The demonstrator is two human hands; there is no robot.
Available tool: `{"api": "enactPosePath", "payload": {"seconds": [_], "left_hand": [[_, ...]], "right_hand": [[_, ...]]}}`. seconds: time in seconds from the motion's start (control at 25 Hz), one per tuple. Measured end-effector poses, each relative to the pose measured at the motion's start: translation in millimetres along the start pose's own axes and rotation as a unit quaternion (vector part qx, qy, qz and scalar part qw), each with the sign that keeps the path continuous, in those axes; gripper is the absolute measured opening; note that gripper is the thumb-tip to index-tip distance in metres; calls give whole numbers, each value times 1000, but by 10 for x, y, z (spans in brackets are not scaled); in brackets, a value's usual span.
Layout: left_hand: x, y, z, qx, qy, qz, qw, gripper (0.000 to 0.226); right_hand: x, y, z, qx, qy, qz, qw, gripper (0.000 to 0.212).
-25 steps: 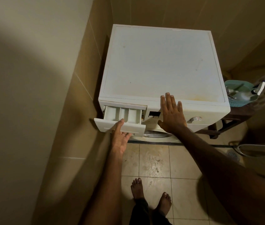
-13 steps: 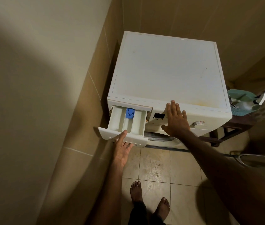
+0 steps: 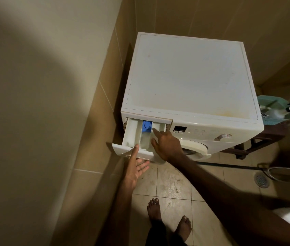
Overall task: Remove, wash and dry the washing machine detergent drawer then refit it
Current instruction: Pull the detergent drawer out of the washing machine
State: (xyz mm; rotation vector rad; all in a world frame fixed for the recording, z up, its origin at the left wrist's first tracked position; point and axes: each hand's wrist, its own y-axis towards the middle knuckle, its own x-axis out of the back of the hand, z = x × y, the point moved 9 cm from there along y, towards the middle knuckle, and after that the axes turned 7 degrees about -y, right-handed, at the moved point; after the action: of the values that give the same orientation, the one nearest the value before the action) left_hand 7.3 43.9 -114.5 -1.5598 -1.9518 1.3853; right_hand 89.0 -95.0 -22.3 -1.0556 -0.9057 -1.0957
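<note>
— Drawer (image 3: 137, 137)? It's pulled well out of the top left corner of the washing machine (image 3: 190, 80), still sitting in its slot. Three compartments show, and the middle one has a blue cap (image 3: 147, 125) at the back.

— Where are your hands?

— My left hand (image 3: 135, 170) is under the drawer's front panel, palm up and fingers spread, thumb lying over the front edge. My right hand (image 3: 167, 144) reaches in from the right: forefinger stretched out, its tip just beside the blue cap, the other fingers loosely curled over the right-hand compartment. It grips nothing.

— Anything else close by?

— The dial (image 3: 223, 137) and small display (image 3: 180, 129) sit to the right of the drawer. My bare feet (image 3: 169, 217) stand on the tiled floor (image 3: 172, 185), and a green basket (image 3: 273, 110) rests on a stand on the machine's right.
</note>
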Motion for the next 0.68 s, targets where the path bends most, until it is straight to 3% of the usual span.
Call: {"api": "enactPosePath", "payload": {"seconds": [0.2, 0.68], "left_hand": [[42, 123, -7, 4, 22, -6, 1000, 56], [94, 219, 45, -1, 23, -12, 1000, 51]], "right_hand": [[-247, 313, 102, 2, -60, 102, 993, 68], [-425, 418, 85, -32, -71, 150, 986, 73]]}}
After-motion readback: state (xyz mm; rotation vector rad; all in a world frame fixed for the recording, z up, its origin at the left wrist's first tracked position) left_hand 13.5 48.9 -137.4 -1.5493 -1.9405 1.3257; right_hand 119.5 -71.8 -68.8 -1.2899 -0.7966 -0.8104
